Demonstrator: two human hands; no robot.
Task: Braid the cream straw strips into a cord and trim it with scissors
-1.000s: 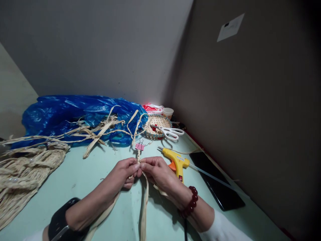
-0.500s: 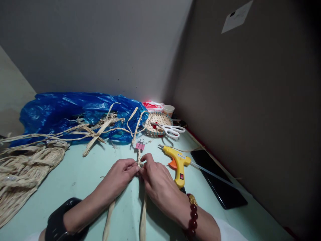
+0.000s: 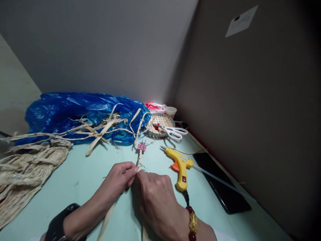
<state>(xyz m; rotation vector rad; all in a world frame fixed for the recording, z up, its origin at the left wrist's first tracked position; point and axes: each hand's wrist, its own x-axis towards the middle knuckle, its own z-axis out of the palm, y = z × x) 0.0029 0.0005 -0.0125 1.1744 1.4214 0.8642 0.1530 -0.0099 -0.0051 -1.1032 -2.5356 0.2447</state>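
My left hand [image 3: 119,179] and my right hand [image 3: 155,195] meet in the middle of the pale green table [image 3: 82,174], both pinched on tan straw strips [image 3: 106,221] that trail back toward me. The plaited end of the strips [image 3: 139,161] runs away from my fingertips to a pink binder clip [image 3: 141,146] lying just beyond them. My right hand lies knuckles up and covers part of the strips. A dark watch [image 3: 56,224] is on my left wrist and a red bead bracelet [image 3: 192,224] on my right.
A yellow glue gun [image 3: 180,164] lies right of my hands, next to a black phone [image 3: 220,184]. White scissors [image 3: 174,133] rest on a small woven tray [image 3: 156,124]. A blue plastic bag [image 3: 80,115], loose straw [image 3: 100,129] and a woven straw heap [image 3: 27,167] fill the left.
My right hand has turned knuckles up and drawn back toward me over the strips. My left hand keeps its pinch. The view has shifted slightly.
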